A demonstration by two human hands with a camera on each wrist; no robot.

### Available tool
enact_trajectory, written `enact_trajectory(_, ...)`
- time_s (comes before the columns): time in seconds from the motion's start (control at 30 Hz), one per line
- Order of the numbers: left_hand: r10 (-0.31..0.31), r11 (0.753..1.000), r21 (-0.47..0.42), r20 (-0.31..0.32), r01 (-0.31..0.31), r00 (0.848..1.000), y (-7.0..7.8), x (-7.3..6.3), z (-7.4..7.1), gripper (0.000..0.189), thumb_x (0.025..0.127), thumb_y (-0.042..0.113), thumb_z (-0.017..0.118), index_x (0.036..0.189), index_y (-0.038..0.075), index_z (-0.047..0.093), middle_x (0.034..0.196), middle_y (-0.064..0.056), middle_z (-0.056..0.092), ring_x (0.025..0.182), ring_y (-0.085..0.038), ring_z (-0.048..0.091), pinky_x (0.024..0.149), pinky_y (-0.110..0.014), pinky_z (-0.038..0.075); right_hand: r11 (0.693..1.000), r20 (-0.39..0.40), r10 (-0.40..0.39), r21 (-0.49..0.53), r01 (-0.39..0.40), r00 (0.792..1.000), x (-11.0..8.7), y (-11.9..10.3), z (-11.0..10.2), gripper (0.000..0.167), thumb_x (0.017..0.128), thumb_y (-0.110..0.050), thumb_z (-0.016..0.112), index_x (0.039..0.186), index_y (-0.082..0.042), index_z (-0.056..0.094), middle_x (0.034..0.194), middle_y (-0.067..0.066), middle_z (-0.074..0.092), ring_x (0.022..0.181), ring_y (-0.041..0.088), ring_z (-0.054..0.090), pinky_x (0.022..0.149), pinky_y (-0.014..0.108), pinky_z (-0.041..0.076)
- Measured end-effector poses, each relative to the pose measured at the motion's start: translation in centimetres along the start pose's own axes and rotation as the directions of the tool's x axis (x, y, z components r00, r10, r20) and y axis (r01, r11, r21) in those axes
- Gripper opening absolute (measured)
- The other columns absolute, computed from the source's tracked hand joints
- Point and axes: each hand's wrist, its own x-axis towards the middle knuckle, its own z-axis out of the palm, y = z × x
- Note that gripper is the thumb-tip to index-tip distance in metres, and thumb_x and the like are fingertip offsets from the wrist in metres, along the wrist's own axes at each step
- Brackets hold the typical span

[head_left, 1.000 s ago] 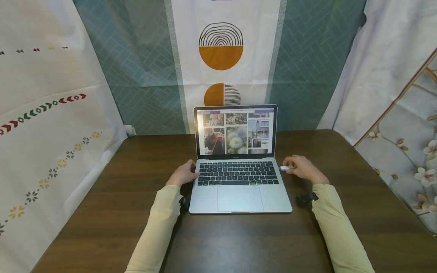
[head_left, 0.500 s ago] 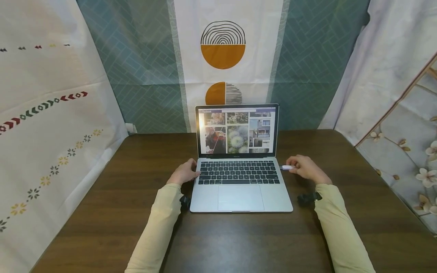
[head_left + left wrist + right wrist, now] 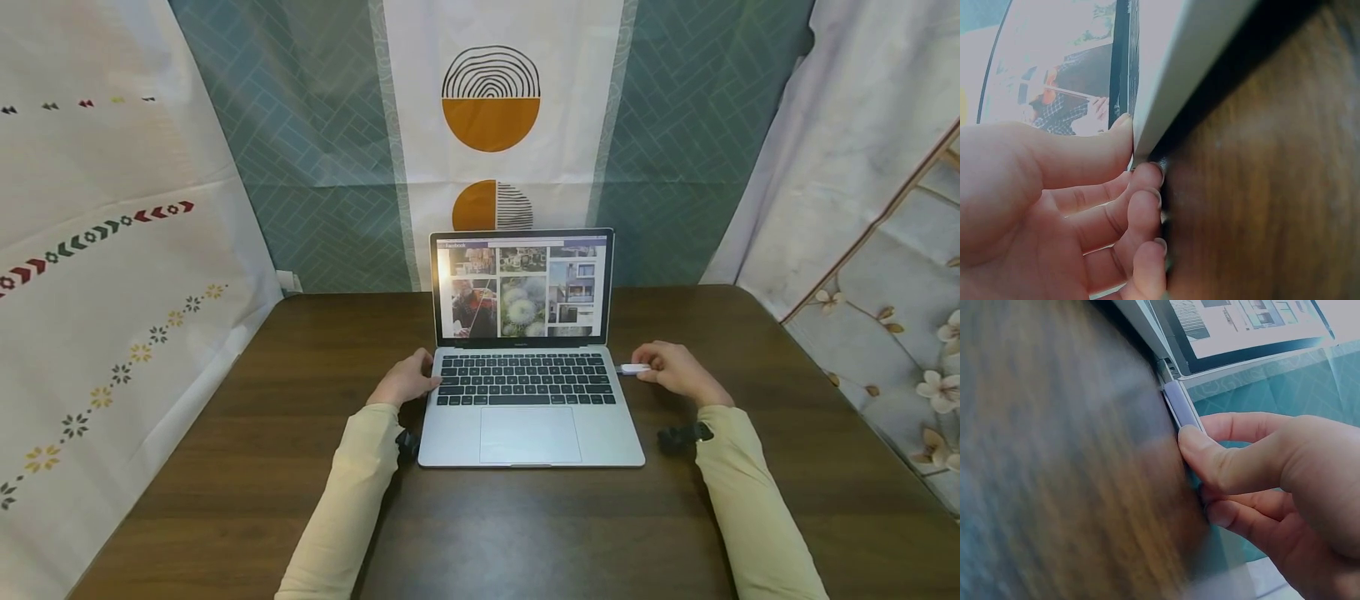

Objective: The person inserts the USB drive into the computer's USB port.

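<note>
An open silver laptop stands on the table, its lit screen showing a page of photos. My left hand holds the laptop's left edge, thumb on top and fingers curled at the side near the tabletop, as the left wrist view shows. At the laptop's right side, my right hand pinches a small white-lavender USB stick between thumb and index finger. The stick lies in line with the side of the base, its front end right at the laptop's edge. The fingers cover its rear end.
The brown wooden table extends around the laptop on all sides. Behind it hangs a green and white patterned curtain. Light printed cloths enclose the left and right sides. A dark wrist device sits beneath the right wrist.
My right hand and the USB stick have shifted slightly to the right relative to the laptop. The left hand keeps its hold on the left edge. The head view has shifted a little.
</note>
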Motion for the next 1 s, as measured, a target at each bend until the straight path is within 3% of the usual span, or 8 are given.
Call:
enact_trajectory(0.23,-0.001,1.000,0.003,0.003,0.001,1.000,-0.1,0.0,0.2,0.043,0.093,0.022,0.064,0.130,0.007,0.048,0.111,-0.017,0.064,0.090,-0.027,0.059,0.083,-0.043,0.048,0.999,0.003,0.033,0.035,-0.033,0.999,-0.1,0.3,0.3,0.017,0.085,-0.004,0.070,0.101,-0.004,0.064,0.093,0.014,0.061,0.079,0.024,0.054,0.069,0.032,0.043)
enact_trajectory(0.53,0.006,1.000,0.022,-0.001,-0.006,1.000,0.0,0.1,0.3,0.043,0.092,0.022,0.065,0.130,0.007,0.048,0.111,-0.017,0.064,0.090,-0.027,0.060,0.082,-0.042,0.048,1.000,-0.021,0.012,0.014,-0.011,1.000,-0.1,0.3,0.5,0.017,0.083,-0.004,0.072,0.099,-0.005,0.066,0.086,0.010,0.060,0.078,0.023,0.051,0.068,0.032,0.039)
enact_trajectory(1.0,0.012,1.000,0.021,-0.004,-0.012,1.000,-0.1,0.1,0.0,0.043,0.093,0.022,0.064,0.129,0.006,0.048,0.111,-0.017,0.064,0.089,-0.028,0.059,0.082,-0.042,0.048,1.000,-0.025,0.005,0.025,-0.004,1.000,0.9,-1.6,1.0,0.014,0.082,0.001,0.071,0.094,-0.003,0.066,0.085,0.012,0.059,0.079,0.025,0.054,0.071,0.034,0.045)
